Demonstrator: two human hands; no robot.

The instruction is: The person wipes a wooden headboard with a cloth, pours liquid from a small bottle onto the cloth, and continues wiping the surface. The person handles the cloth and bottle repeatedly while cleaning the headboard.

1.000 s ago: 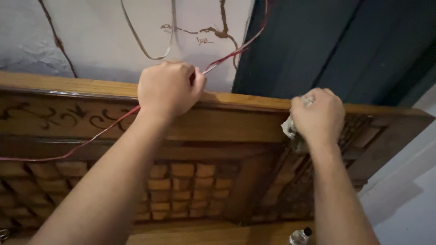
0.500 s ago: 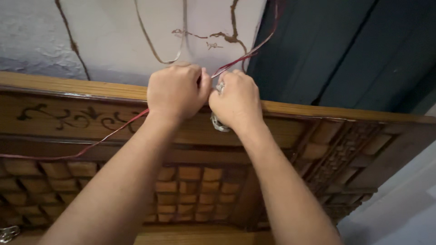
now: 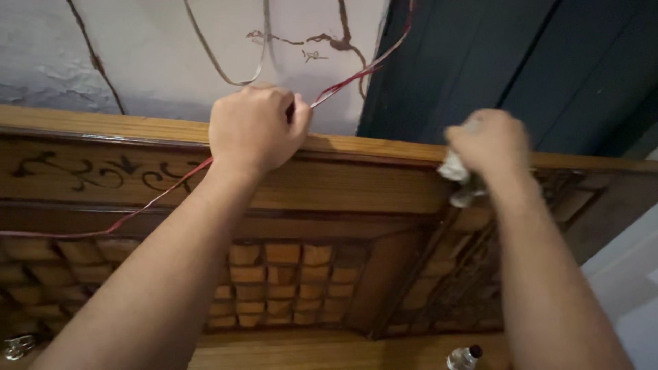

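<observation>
While the left hand (image 3: 255,130) is fisted shut around a thin red wire (image 3: 161,197) at the top rail of the carved wooden headboard (image 3: 356,185), the right hand (image 3: 490,144) sits further right on the same rail, fingers clenched on a crumpled whitish cloth (image 3: 458,179). Cloth bulges out under the palm and hangs just below the rail edge; motion blur there, so exact folds unclear. Cloth looks soft, light, limp: it should squash to any shape, so a full-fist bunch grip suits it, no fragile spot. Wire looks thin, flexible, likely slippery; it runs from the fist down left across the headboard face and up right toward the dark door (image 3: 521,68). Pale cracked wall (image 3: 151,55) behind. A small bottle (image 3: 462,358) stands near, bottom right.
</observation>
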